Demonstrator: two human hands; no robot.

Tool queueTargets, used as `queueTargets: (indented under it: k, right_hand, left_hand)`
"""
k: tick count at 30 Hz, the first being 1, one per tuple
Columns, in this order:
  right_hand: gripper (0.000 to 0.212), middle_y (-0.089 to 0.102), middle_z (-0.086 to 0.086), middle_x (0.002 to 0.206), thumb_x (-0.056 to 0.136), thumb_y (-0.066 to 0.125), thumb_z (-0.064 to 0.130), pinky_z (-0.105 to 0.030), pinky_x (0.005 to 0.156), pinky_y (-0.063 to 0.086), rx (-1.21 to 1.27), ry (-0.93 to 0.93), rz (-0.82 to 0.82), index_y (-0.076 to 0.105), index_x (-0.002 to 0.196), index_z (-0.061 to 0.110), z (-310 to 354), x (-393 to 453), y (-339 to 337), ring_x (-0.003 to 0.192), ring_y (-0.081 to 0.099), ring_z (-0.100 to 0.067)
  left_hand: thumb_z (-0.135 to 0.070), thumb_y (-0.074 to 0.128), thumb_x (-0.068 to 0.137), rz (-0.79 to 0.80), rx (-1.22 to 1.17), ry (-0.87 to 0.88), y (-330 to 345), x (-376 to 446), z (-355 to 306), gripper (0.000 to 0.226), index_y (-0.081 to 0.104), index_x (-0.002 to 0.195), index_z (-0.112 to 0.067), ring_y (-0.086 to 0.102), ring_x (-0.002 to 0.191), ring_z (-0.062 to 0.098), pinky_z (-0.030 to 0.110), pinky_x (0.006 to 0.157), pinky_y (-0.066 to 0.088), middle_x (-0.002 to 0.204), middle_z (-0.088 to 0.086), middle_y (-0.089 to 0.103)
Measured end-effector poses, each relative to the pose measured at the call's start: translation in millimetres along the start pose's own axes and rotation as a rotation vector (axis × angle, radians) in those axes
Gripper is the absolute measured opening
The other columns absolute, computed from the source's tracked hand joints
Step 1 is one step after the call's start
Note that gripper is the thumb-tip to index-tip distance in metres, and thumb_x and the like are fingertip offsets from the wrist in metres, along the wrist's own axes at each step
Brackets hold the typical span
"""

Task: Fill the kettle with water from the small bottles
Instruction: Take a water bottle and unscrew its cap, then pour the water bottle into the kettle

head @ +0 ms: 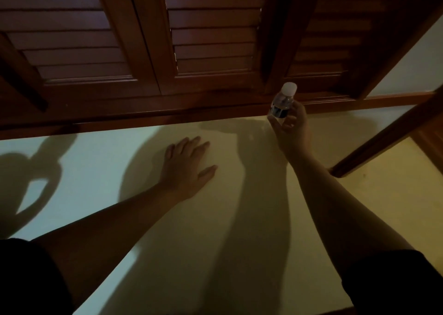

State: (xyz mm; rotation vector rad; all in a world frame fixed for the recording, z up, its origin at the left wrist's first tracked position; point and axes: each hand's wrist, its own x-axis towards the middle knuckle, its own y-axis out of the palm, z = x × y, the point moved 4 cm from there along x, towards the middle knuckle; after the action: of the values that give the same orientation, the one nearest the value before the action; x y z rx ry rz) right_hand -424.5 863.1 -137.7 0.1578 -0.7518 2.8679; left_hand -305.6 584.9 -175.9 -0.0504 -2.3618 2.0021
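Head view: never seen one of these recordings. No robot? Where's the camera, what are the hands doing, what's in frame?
No robot here: a person works with two bare hands, and the single picture comes from a wide-angle camera worn on the head, looking forward and down. Both forearms reach up from the bottom edge. The left hand lies flat, fingers spread, on a pale surface. The right hand grips a small water bottle around its lower body, held up above the surface; its white cap is still on. Behind the surface stand dark wooden louvred doors. The kettle itself is not in view; a shadow at the left looks handle-shaped, but I cannot tell what casts it.
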Motion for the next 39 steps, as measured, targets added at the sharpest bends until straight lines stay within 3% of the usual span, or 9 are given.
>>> queueTargets:
  k: [4,9,16,18,21,27,32,36,39]
  right_hand:
    - [0.068,0.065,0.007,0.132,0.095,0.081,0.032,-0.034,0.087,0.060,0.032,-0.011,-0.021,0.046,0.152,0.022,3.9,10.8,0.9,0.097,0.062,0.008]
    - [0.067,0.063,0.014,0.123,0.094,0.082,0.024,-0.040,0.091,0.063,0.055,-0.006,-0.023,0.047,0.151,0.018,0.8,16.6,3.6,0.091,0.062,0.017]
    - [0.110,0.045,-0.005,0.161,0.086,0.089,0.032,-0.027,0.100,0.052,0.076,0.084,-0.024,0.018,0.169,0.024,-0.6,-15.0,-9.9,0.132,0.046,-0.007]
    - [0.106,0.044,-0.004,0.162,0.088,0.087,0.034,-0.020,0.093,0.048,0.156,0.154,-0.064,0.019,0.168,0.028,2.0,-45.5,-14.1,0.133,0.047,-0.008]
    - [0.090,0.049,0.002,0.158,0.092,0.083,0.035,-0.031,0.103,0.051,0.170,0.137,-0.079,0.030,0.164,0.030,9.2,-105.3,-14.9,0.135,0.051,-0.007]
    - [0.050,0.068,0.016,0.124,0.097,0.075,0.033,-0.023,0.081,0.060,0.062,-0.055,0.375,0.058,0.144,0.035,51.3,-207.4,23.3,0.108,0.067,0.000]
    - [0.028,0.075,0.018,0.088,0.098,0.077,0.022,-0.018,0.063,0.055,0.075,-0.136,0.694,0.070,0.116,0.042,94.0,-254.9,64.4,0.077,0.072,-0.005]
    - [0.019,0.075,0.008,0.086,0.094,0.077,0.030,-0.035,0.063,0.057,0.206,-0.117,0.813,0.078,0.112,0.035,128.5,-289.9,101.3,0.070,0.069,-0.021]
    - [0.016,0.075,0.002,0.084,0.093,0.078,0.024,-0.029,0.066,0.054,0.289,-0.113,0.874,0.080,0.107,0.031,157.6,-318.6,133.5,0.069,0.067,-0.017]
  left_hand:
    - [-0.072,0.026,0.090,-0.017,-0.032,0.010,-0.1,0.2,0.0,0.077,0.031,0.157,-0.033,0.024,0.151,0.027,0.052,0.121,0.019,0.165,-0.002,0.029]
    - [-0.072,0.026,0.092,-0.009,-0.027,0.010,0.4,-0.7,1.5,0.075,0.029,0.157,-0.034,0.022,0.152,0.026,0.051,0.121,0.018,0.166,-0.003,0.026]
    - [-0.072,0.025,0.090,0.010,-0.055,0.008,-2.1,-1.4,1.2,0.077,0.029,0.158,-0.035,0.019,0.153,0.025,0.050,0.122,0.015,0.166,-0.004,0.025]
    - [-0.074,0.025,0.089,0.021,-0.085,0.007,-2.8,-1.1,2.4,0.078,0.030,0.157,-0.035,0.018,0.153,0.024,0.049,0.122,0.014,0.167,-0.005,0.024]
    - [-0.076,0.028,0.084,0.085,-0.187,0.009,-8.2,-4.0,7.0,0.083,0.032,0.156,-0.035,0.016,0.155,0.022,0.046,0.124,0.011,0.167,-0.005,0.023]
    - [-0.048,0.062,0.095,0.090,-0.485,-0.108,-46.5,-82.4,37.2,0.065,0.037,0.154,-0.036,0.037,0.145,0.014,0.035,0.118,0.033,0.160,-0.009,0.039]
    - [-0.039,0.072,0.092,0.081,-0.668,-0.282,-78.7,-190.9,79.4,0.046,0.058,0.135,-0.040,0.057,0.111,-0.009,0.014,0.089,0.044,0.126,-0.021,0.064]
    - [-0.027,0.073,0.092,0.000,-0.805,-0.430,-90.1,-268.9,123.9,0.024,0.069,0.114,-0.036,0.066,0.102,0.000,0.010,0.075,0.047,0.104,-0.022,0.072]
    - [-0.017,0.071,0.093,-0.083,-0.918,-0.519,-103.7,-322.2,157.4,0.020,0.071,0.109,-0.029,0.071,0.095,0.008,0.019,0.082,0.050,0.099,-0.010,0.076]
